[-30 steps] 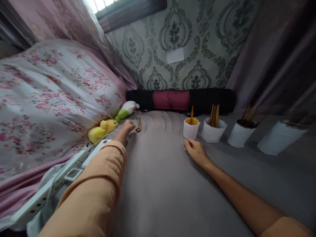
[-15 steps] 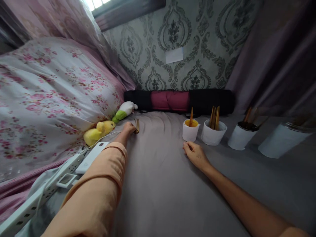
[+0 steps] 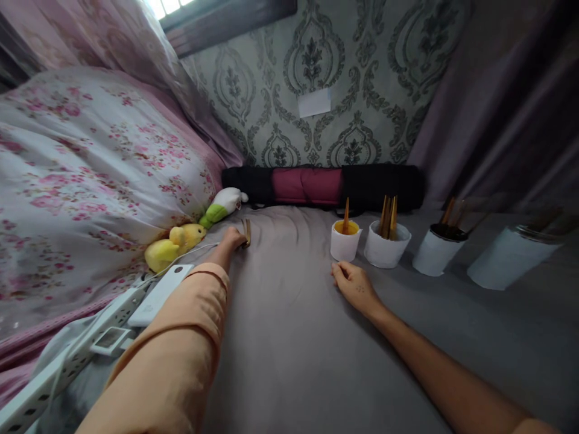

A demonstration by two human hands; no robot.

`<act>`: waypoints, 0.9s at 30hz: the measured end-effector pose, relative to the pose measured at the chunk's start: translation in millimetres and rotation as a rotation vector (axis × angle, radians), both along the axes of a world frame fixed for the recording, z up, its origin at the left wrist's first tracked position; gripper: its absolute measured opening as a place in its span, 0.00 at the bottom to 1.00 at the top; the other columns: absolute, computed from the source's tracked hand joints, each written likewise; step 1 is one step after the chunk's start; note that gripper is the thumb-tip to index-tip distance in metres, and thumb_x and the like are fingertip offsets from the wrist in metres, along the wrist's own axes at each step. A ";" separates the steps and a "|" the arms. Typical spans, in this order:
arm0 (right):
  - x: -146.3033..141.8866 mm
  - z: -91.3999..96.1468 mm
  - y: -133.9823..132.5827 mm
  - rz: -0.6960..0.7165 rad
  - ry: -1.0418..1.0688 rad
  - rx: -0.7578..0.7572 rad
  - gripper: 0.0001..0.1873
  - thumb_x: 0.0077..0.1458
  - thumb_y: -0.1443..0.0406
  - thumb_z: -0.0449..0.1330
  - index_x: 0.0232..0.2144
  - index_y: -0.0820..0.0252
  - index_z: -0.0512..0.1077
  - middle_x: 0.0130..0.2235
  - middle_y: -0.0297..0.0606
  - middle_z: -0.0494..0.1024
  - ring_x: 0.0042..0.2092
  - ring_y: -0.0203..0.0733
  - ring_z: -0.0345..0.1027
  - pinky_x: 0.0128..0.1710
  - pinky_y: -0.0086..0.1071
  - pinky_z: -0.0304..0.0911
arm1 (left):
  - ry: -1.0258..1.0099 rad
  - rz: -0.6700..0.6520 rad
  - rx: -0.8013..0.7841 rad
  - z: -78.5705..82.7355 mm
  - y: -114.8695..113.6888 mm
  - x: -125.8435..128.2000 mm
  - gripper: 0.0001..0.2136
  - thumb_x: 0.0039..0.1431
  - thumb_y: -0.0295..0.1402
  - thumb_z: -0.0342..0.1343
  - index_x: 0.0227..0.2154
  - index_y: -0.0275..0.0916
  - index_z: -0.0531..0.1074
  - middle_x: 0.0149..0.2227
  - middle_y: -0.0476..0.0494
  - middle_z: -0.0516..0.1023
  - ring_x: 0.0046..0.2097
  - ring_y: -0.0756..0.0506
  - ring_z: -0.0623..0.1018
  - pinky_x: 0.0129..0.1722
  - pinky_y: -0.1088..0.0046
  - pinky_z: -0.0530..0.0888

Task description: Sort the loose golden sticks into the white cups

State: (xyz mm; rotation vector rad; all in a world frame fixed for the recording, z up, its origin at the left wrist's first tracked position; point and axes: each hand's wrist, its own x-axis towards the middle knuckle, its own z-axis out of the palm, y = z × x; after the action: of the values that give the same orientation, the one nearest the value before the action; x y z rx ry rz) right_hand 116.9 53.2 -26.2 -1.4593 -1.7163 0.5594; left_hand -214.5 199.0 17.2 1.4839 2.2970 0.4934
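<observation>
My left hand (image 3: 232,238) is far forward on the grey sheet, its fingers closed around thin gold-coloured sticks (image 3: 246,232) that point upward. The fingertips are partly hidden. My right hand (image 3: 355,284) rests loosely curled on the sheet with nothing seen in it. It lies just in front of a small white cup (image 3: 345,246) with a yellow inside, which holds one gold pointed stick (image 3: 346,216). Beside that cup stands a wider white cup (image 3: 387,251) with several gold sticks (image 3: 389,217).
Farther right are a white cup with a dark inside (image 3: 438,253) and a larger white container (image 3: 511,258), both holding sticks. Plush toys (image 3: 169,250), a white power bank (image 3: 158,295) and a power strip (image 3: 58,361) line the left. A black and maroon roll (image 3: 307,185) lies against the wall.
The view has shifted slightly, so most things sit a little farther left. Both hands keep nearly the same places and closed shapes, the gold sticks still in my left hand.
</observation>
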 end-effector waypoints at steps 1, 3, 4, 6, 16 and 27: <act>0.1 0.0 -0.1 -0.002 -0.003 0.003 0.19 0.55 0.57 0.45 0.23 0.61 0.68 0.20 0.35 0.69 0.23 0.35 0.60 0.23 0.26 0.50 | 0.022 0.013 -0.008 -0.5 -0.1 0.5 0.03 0.35 0.24 0.57 0.16 0.34 0.67 0.15 0.42 0.66 0.29 0.41 0.73 0.24 0.74 0.64; 0.3 0.3 -0.4 -0.006 -0.009 0.009 0.19 0.55 0.57 0.45 0.23 0.61 0.68 0.20 0.35 0.69 0.23 0.35 0.60 0.23 0.26 0.50 | 0.054 0.024 -0.017 -0.9 -0.7 1.6 0.02 0.36 0.24 0.57 0.16 0.34 0.68 0.14 0.42 0.66 0.28 0.42 0.73 0.24 0.74 0.64; 0.3 0.5 -0.5 -0.006 -0.010 0.011 0.19 0.55 0.57 0.45 0.23 0.61 0.68 0.20 0.35 0.69 0.23 0.35 0.60 0.23 0.26 0.50 | 0.062 0.024 -0.018 -0.8 -1.2 2.1 0.02 0.36 0.25 0.57 0.17 0.34 0.68 0.15 0.42 0.66 0.28 0.42 0.73 0.24 0.74 0.64; 0.3 1.1 -0.7 -0.007 -0.010 0.015 0.19 0.55 0.57 0.45 0.22 0.61 0.68 0.20 0.34 0.69 0.23 0.35 0.59 0.23 0.26 0.50 | 0.071 0.019 -0.021 0.1 -2.5 2.8 0.02 0.37 0.25 0.56 0.17 0.33 0.69 0.15 0.42 0.67 0.28 0.42 0.73 0.24 0.74 0.64; 0.1 1.7 -1.3 -0.011 -0.011 0.015 0.19 0.55 0.57 0.45 0.22 0.60 0.68 0.21 0.35 0.70 0.24 0.35 0.61 0.23 0.26 0.50 | 0.083 -0.005 -0.054 9.2 -11.3 4.6 0.02 0.38 0.26 0.56 0.17 0.35 0.68 0.15 0.43 0.66 0.28 0.43 0.73 0.23 0.75 0.64; 0.6 -1.0 0.3 -0.011 -0.027 0.020 0.19 0.55 0.56 0.45 0.23 0.60 0.68 0.20 0.35 0.69 0.23 0.35 0.60 0.23 0.26 0.50 | -0.037 0.067 -0.011 15.1 -12.6 4.1 0.06 0.34 0.23 0.56 0.14 0.35 0.64 0.14 0.46 0.64 0.25 0.45 0.71 0.20 0.75 0.61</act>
State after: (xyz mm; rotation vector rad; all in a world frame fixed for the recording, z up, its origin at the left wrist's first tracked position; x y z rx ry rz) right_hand 117.5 53.4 -27.2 -1.4672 -1.7284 0.5173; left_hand -210.4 186.4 32.3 1.3846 2.3233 0.5223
